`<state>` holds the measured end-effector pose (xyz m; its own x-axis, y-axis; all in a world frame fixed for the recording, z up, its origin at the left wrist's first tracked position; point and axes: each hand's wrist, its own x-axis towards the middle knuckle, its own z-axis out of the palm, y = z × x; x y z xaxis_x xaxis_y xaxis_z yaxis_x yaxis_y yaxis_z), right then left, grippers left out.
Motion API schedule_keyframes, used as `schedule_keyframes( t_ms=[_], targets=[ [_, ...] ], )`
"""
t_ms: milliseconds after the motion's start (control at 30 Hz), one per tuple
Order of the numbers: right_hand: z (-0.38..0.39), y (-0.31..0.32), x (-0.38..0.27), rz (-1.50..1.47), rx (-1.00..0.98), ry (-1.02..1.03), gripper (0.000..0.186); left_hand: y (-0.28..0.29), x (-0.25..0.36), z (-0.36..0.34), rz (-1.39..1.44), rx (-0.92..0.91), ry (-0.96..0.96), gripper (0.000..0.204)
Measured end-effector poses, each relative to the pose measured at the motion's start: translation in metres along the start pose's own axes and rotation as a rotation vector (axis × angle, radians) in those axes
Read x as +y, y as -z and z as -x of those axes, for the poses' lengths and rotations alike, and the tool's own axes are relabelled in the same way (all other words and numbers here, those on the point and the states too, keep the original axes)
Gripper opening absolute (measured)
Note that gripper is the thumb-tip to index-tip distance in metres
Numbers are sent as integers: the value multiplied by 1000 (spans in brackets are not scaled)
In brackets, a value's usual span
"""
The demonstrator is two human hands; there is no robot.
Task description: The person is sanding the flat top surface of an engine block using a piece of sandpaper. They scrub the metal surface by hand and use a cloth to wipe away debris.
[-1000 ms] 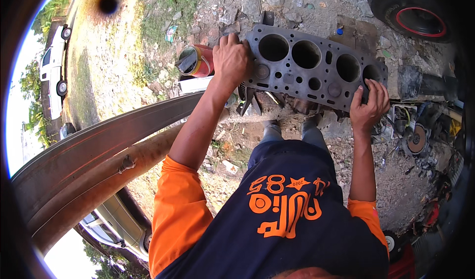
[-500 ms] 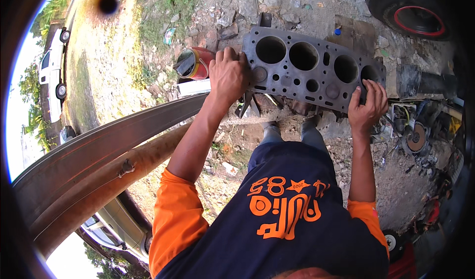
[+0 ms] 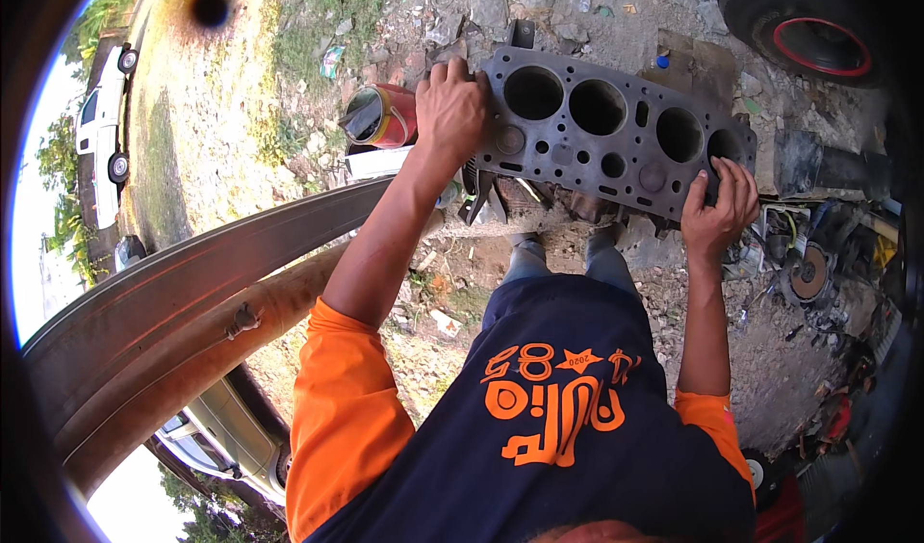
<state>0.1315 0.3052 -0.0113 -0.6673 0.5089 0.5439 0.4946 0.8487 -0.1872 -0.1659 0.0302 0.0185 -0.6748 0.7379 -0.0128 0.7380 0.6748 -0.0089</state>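
Observation:
In front of me is a grey metal engine block (image 3: 630, 150) with large round cylinder bores and several smaller holes in its flat top face. My left hand (image 3: 450, 112) is closed over the block's left end, close to the far corner; its fingertips are partly hidden. My right hand (image 3: 720, 206) grips the right end, thumb and fingers bent at the edge of the last bore. Left of the block stands a red bucket (image 3: 397, 119) with dark contents. Dark metal parts (image 3: 484, 196) show below the block's near left edge.
A curved metal beam (image 3: 212, 254) and a rusty pipe (image 3: 207, 346) run along my left. At the far right lies a tyre with a red rim (image 3: 818, 44). Loose machine parts (image 3: 808, 271) lie to the right. Stones and rubble cover the ground beyond the block.
My left hand has slid away from me along the block's left end, toward its far corner. My right hand stays at the right end. The block sits slightly farther right in view.

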Motion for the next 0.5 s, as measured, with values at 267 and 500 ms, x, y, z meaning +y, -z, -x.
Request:
schedule_keyframes(
  t_ms=[267, 500],
  targets=[
    [-2, 1, -1, 2, -13, 10, 25, 4, -4, -9, 38, 1, -25, 31],
    [-4, 1, -2, 6, -18, 3, 25, -1, -9, -23, 96, -16, 2, 31]
  ],
)
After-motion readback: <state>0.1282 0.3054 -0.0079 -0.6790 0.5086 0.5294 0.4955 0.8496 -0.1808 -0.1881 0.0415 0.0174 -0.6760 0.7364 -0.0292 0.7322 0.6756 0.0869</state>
